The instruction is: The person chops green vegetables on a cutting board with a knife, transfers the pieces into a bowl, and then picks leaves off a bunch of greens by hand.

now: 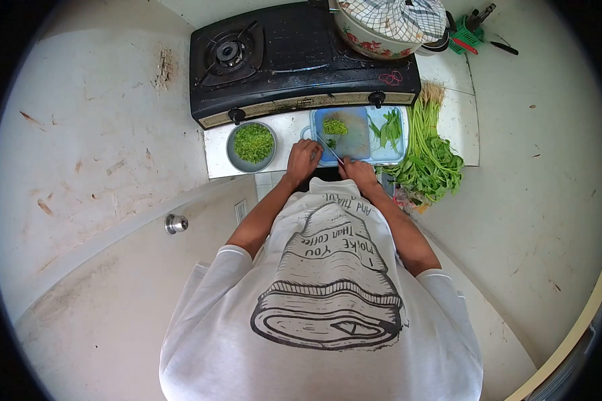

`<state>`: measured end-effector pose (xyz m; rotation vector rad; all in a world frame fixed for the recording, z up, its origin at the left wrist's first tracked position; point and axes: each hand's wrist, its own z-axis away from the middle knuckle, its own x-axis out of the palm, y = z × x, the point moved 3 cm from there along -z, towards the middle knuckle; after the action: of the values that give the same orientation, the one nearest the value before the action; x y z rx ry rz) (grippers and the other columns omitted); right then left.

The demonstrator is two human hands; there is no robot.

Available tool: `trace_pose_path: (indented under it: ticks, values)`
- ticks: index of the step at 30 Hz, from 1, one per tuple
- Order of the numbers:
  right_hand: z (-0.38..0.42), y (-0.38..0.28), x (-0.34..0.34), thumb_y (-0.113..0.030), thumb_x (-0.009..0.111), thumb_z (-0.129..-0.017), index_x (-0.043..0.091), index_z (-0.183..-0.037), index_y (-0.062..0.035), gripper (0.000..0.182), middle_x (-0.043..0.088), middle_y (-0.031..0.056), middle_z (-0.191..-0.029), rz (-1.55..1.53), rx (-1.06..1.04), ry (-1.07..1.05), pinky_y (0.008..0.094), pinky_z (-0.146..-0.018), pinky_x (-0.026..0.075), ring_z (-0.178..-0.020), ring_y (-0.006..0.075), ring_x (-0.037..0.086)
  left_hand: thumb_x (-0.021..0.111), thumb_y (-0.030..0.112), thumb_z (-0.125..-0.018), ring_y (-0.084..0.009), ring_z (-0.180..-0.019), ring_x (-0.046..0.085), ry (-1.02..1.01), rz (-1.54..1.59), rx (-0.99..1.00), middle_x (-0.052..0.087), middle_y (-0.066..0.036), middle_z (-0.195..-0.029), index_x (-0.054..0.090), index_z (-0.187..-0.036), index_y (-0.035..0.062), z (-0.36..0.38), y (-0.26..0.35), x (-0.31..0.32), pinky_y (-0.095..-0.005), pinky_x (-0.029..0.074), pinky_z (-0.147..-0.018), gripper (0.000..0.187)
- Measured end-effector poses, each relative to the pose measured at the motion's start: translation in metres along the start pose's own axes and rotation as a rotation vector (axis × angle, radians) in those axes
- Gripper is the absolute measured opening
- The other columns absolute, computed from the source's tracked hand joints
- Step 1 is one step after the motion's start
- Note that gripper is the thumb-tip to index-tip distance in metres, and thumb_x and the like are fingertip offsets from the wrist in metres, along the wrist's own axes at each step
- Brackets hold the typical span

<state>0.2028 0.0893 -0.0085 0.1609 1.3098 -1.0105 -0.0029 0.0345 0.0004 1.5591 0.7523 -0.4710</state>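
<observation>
My right hand [360, 173] is closed around the handle of a small knife [340, 162], its blade angled up and left over the blue cutting board [356, 142]. At the board's left edge my left hand [304, 159] has its fingers curled beside the blade tip; what they hold, if anything, is hidden. A pile of chopped greens [334, 127] lies on the board, with a smaller dark green bit [331, 143] close to the blade. Loose green leaves [386, 130] rest to the right of the pile. A grey bowl [230, 155] on the left holds more chopped greens [253, 143].
A black two-burner gas stove [294, 60] stands behind the board, with a flowered pot [374, 45] under a checked cloth [398, 19]. Long-stemmed leafy greens [427, 157] hang over the counter at right. A green basket [466, 33] with utensils sits at the back right.
</observation>
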Motion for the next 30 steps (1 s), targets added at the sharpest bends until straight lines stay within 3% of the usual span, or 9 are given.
trace_pose_path:
  ticks: [8, 30]
  values:
    - [0.005, -0.013, -0.013, -0.036, 0.057, -0.101, 0.060, -0.105, -0.0006, 0.035, 0.073, 0.0238, -0.077, 0.002, 0.001, -0.076, 0.0547, -0.071, 0.058, -0.075, 0.0419, 0.074, 0.071, 0.014, -0.089, -0.0284, -0.092, 0.062, -0.001, -0.170, 0.121, 0.068, -0.006, -0.093, 0.075, -0.096, 0.0084, 0.007, -0.003, 0.000, -0.0425, 0.047, -0.082, 0.010]
    - [0.001, -0.008, -0.002, -0.032, 0.055, -0.102, 0.058, -0.104, 0.0003, 0.033, 0.071, 0.0251, -0.074, 0.006, -0.004, -0.065, 0.0551, -0.068, 0.058, -0.071, 0.0446, 0.072, 0.073, 0.011, -0.086, -0.0287, -0.088, 0.064, 0.024, -0.066, 0.020, 0.073, -0.006, -0.091, 0.078, -0.092, 0.0091, 0.009, 0.000, -0.006, -0.0419, 0.049, -0.082, 0.008]
